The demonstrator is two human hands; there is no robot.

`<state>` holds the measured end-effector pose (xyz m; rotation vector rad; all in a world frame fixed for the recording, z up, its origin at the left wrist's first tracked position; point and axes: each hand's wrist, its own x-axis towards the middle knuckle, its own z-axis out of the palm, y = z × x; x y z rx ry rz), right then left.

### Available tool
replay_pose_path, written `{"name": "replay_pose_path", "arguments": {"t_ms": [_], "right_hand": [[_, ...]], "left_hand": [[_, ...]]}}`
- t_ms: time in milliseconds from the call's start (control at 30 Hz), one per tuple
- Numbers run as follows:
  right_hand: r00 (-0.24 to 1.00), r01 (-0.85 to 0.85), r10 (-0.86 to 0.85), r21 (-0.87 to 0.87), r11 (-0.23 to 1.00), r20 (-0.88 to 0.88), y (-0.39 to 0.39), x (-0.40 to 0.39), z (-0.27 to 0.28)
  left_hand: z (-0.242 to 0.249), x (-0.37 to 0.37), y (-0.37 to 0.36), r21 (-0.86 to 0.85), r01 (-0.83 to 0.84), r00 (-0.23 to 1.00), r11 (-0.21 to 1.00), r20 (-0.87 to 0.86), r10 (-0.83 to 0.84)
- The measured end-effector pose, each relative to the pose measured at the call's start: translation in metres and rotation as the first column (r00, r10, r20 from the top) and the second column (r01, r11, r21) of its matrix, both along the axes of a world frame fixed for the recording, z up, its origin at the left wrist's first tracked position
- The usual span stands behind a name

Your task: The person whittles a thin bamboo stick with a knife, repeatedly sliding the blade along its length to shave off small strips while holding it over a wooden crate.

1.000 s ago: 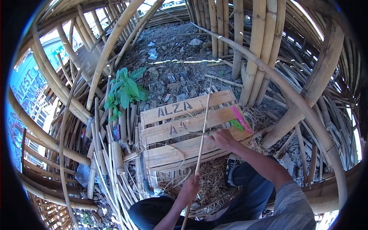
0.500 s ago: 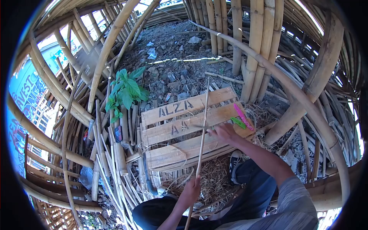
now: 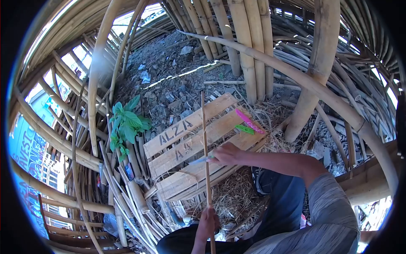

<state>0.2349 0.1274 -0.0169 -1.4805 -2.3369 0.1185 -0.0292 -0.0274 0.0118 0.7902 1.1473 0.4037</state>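
My left hand is wrapped around the lower part of a long thin bamboo stick, which stands nearly upright in the head view. My right hand is closed on a knife, its handle mostly hidden by the fingers. The knife's blade crosses the stick a little below its middle and appears to touch it. Behind the stick lies a slatted wooden crate marked with black letters. On the crate's right end rest a pink strip with writing and a green piece.
Dry shavings cover the ground below the crate. A leafy plant grows at left beside bamboo pieces. Thick bamboo poles stand behind, and a long slanting pole spans the right side.
The view has turned, so the crate and stick appear further left. My right hand with the knife has come lower along the stick, nearer my left hand. My left hand keeps its grip.
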Motion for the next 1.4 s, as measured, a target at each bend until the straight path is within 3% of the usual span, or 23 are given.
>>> {"name": "replay_pose_path", "arguments": {"t_ms": [33,67,167,233,333,400,467,500,600,633,767,800,867,1000,1067,1100,1133,1200,1267,1300,1333,1367,1400], "right_hand": [[0.985,0.168,-0.170,-0.232,0.958,0.015,0.014,0.012,0.004],[0.985,0.167,-0.170,-0.247,0.955,0.008,0.016,0.019,0.002],[0.979,0.199,-0.196,-0.064,0.978,0.058,0.025,0.027,0.000],[0.996,0.085,-0.086,-0.017,0.996,-0.036,0.004,0.012,-0.005],[0.974,0.213,-0.197,-0.154,0.965,0.112,0.025,0.034,0.013],[0.973,0.231,-0.229,-0.072,0.970,0.033,0.028,0.036,0.004],[0.982,0.186,-0.186,-0.094,0.978,0.006,0.012,0.013,0.000],[0.998,0.069,-0.068,0.028,0.997,-0.018,0.003,0.003,-0.006],[0.976,0.215,-0.217,-0.107,0.971,-0.008,0.032,0.042,0.009],[0.966,0.257,-0.259,-0.071,0.964,-0.024,0.032,0.034,0.006],[0.979,0.193,-0.195,-0.042,0.980,-0.065,0.023,0.017,0.000],[0.975,0.214,-0.219,-0.120,0.969,-0.032,0.035,0.034,0.008],[0.972,0.234,-0.235,-0.214,0.948,0.018,0.032,0.046,0.006],[0.964,0.260,-0.265,-0.142,0.955,-0.016,0.021,0.032,0.003],[0.990,0.139,-0.139,0.049,0.989,0.001,0.023,0.024,-0.013],[0.947,0.321,-0.318,-0.260,0.911,0.056,0.036,0.037,0.001],[0.949,0.315,-0.311,-0.273,0.909,0.059,0.028,0.033,0.002],[0.957,0.288,-0.281,-0.155,0.945,0.065,0.029,0.032,0.014],[0.974,0.226,-0.224,-0.113,0.968,0.027,0.026,0.023,0.004],[0.970,0.243,-0.238,-0.138,0.960,0.050,0.026,0.022,0.001],[0.964,0.263,-0.253,-0.152,0.953,0.082,0.032,0.027,0.001],[0.924,0.379,-0.379,-0.199,0.903,0.041,0.056,0.053,-0.005],[0.928,0.370,-0.369,-0.208,0.906,0.041,0.050,0.050,-0.011]], "left_hand": [[0.003,-0.001,-0.009,0.005,0.021,1.000,1.000,0.023,-0.021],[0.003,-0.001,-0.018,-0.008,0.022,1.000,1.000,0.013,-0.022],[0.001,0.000,-0.018,-0.023,-0.033,0.998,0.999,0.057,0.034],[0.000,-0.004,-0.026,0.029,-0.024,0.999,0.999,0.023,0.023],[0.014,0.009,-0.042,0.072,0.025,0.997,0.997,-0.079,-0.019],[0.021,0.014,-0.043,0.098,0.001,0.990,0.995,-0.142,0.012],[0.009,0.006,-0.035,0.084,-0.001,0.997,0.996,-0.075,0.007],[0.005,0.000,-0.036,0.059,-0.003,1.000,0.998,-0.016,0.004],[0.022,0.008,-0.056,0.086,0.011,0.996,0.996,-0.092,-0.003],[0.024,0.007,-0.051,0.069,0.012,0.999,0.998,-0.047,-0.009],[0.018,-0.001,-0.045,0.142,0.032,0.999,0.989,-0.038,-0.027],[0.023,-0.001,-0.048,0.147,0.030,0.999,0.989,-0.034,-0.025],[0.037,0.000,-0.072,-0.001,0.011,0.999,1.000,-0.031,-0.011],[0.022,-0.021,-0.066,0.034,-0.011,1.000,0.999,-0.012,0.011],[0.014,-0.020,-0.068,0.018,-0.005,1.000,1.000,-0.012,0.005],[0.008,-0.023,-0.077,-0.006,-0.035,0.999,0.999,0.027,0.035],[0.017,-0.020,-0.085,-0.040,-0.066,0.996,0.997,0.059,0.068],[0.043,-0.009,-0.086,-0.013,-0.083,0.994,0.996,0.071,0.084],[0.060,-0.002,-0.092,0.140,-0.090,0.994,0.986,-0.050,0.098],[0.034,-0.022,-0.102,0.134,-0.094,0.993,0.987,-0.058,0.103],[-0.018,-0.053,-0.115,0.027,-0.064,0.995,0.998,0.075,0.062],[-0.045,-0.071,-0.128,-0.086,-0.023,0.977,0.996,0.209,0.041],[-0.036,-0.075,-0.129,-0.094,-0.034,0.977,0.995,0.205,0.052]]}}
